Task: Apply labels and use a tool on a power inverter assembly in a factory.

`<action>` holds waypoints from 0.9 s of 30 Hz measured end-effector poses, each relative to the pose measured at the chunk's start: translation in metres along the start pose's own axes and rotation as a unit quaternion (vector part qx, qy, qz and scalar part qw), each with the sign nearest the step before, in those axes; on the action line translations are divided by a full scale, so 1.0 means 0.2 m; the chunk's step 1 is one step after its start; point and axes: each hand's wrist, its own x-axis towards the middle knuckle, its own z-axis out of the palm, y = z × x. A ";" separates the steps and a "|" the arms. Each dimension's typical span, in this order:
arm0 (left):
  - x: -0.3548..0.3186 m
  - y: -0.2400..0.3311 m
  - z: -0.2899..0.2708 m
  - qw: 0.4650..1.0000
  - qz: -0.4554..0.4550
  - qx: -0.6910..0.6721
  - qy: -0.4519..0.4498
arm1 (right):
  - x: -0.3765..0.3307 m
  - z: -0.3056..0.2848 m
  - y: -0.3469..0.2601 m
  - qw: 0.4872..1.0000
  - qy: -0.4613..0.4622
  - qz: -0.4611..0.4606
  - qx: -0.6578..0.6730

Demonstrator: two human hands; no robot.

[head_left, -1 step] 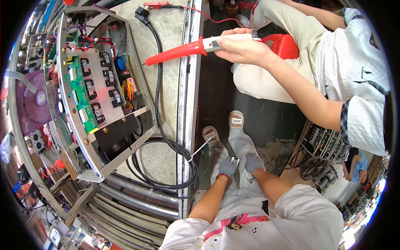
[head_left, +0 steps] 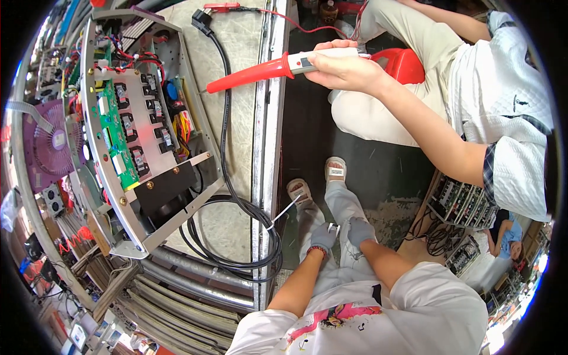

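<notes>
Both my hands wear grey gloves and rest close together over my lap. In my left hand (head_left: 323, 236), with its fingers curled, is a small white and dark piece (head_left: 334, 228) too small to name. Beside it, my right hand (head_left: 359, 231) is curled too, and what it holds, if anything, is hidden. Away from my hands, a co-worker's hand (head_left: 343, 70) grips a red, tapered high-voltage probe (head_left: 248, 75). The probe's tip points at an open metal chassis (head_left: 195, 112) with a green circuit board (head_left: 112, 142), its end close to the chassis side.
A coiled black power cord (head_left: 269, 254) hangs over the metal bench edge (head_left: 265, 148), tied with a white strap. Its plug (head_left: 202, 22) lies beside a red clip lead (head_left: 222, 7). The co-worker's knee (head_left: 367, 118) is at the right, near racks of circuit boards (head_left: 458, 204).
</notes>
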 end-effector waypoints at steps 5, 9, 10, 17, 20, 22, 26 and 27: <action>0.00 0.03 -0.02 1.000 -0.016 0.010 -0.014 | 0.01 0.01 0.01 1.000 -0.001 0.004 0.000; 0.00 0.04 -0.03 1.000 -0.022 0.002 -0.018 | 0.02 0.03 0.01 1.000 0.013 -0.001 0.000; 0.00 0.04 -0.03 0.999 -0.029 -0.002 -0.017 | 0.02 0.03 0.01 1.000 0.014 0.002 0.000; 0.01 0.04 -0.04 1.000 -0.013 0.011 -0.019 | 0.01 -0.03 -0.02 0.999 -0.037 0.020 0.003; 0.01 0.04 -0.05 1.000 -0.014 0.004 -0.015 | 0.00 -0.04 -0.02 0.999 -0.036 0.016 0.005; 0.00 0.05 -0.05 0.999 -0.030 0.018 -0.030 | -0.02 -0.03 -0.02 1.000 -0.006 0.001 0.004; 0.00 0.06 -0.06 0.999 -0.026 0.017 -0.021 | 0.00 -0.01 0.00 1.000 0.016 -0.007 0.006; 0.00 0.06 -0.06 0.999 -0.023 0.016 -0.020 | 0.00 0.00 0.00 1.000 0.009 -0.004 0.006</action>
